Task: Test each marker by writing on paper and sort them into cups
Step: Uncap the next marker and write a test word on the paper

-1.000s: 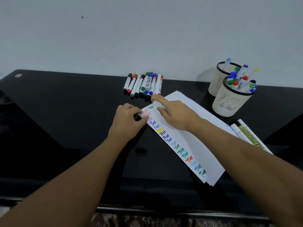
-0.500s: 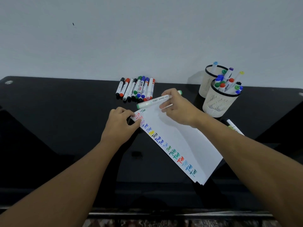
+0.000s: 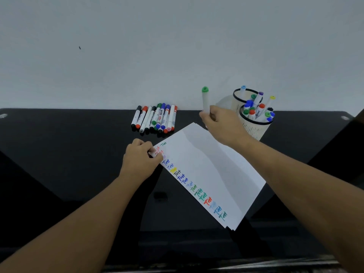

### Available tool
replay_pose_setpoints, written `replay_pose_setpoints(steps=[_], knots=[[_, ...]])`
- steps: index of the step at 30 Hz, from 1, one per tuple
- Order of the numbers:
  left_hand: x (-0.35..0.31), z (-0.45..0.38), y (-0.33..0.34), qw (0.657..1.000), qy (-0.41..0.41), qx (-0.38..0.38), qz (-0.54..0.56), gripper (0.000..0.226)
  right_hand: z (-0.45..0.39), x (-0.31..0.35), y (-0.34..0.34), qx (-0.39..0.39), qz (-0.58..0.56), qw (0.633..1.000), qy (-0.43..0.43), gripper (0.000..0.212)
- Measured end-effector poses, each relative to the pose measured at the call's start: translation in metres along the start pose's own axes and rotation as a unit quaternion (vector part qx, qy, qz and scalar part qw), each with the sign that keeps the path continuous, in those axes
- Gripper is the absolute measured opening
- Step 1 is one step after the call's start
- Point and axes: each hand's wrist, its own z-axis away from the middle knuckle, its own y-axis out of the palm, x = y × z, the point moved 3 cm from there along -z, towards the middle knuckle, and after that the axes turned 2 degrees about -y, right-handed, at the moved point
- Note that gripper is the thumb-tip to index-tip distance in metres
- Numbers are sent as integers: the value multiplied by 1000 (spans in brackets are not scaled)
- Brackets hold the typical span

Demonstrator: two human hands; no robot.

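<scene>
Two bare forearms reached in from the lower edge over a glossy black surface (image 3: 59, 154). Nearest, a stack of white paper (image 3: 212, 174) lay slanted across the middle, its long edge running from ten o'clock to five o'clock. Down that edge ran a column of the handwritten word "Test", repeated in green, red, blue, black and pale blue ink, with one yellow blot.

The left hand (image 3: 140, 161) sat on the ten o'clock corner of the sheets, fingers curled and pinching it, apparently around a small white object that was too hidden to identify.

Farther off, at one o'clock from the sheets, the right hand (image 3: 220, 123) gripped a white green-capped marker (image 3: 205, 99) by its lower end, upright, cap on top, raised above the surface just left of the cups.

At twelve o'clock, a row of whiteboard markers (image 3: 155, 120) lay side by side, with black, red, green and blue caps; their labels were too small to read.

At two o'clock stood two white perforated cups with black rims. The nearer cup (image 3: 256, 129) held many markers, the farther cup (image 3: 239, 101) a few. A plain pale wall (image 3: 177, 46) rose behind.
</scene>
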Motion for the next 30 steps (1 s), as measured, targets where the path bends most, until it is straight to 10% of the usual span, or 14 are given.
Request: replay_pose_setpoints(steps=[15,30], knots=[[-1,2,12,999,-38,-33,16,23,-72,-73,-116,-200,-11,973,117,30],[-4,3,9,998,-49,-32,14,23,-71,-79,-108,-157,49,977,134,44]])
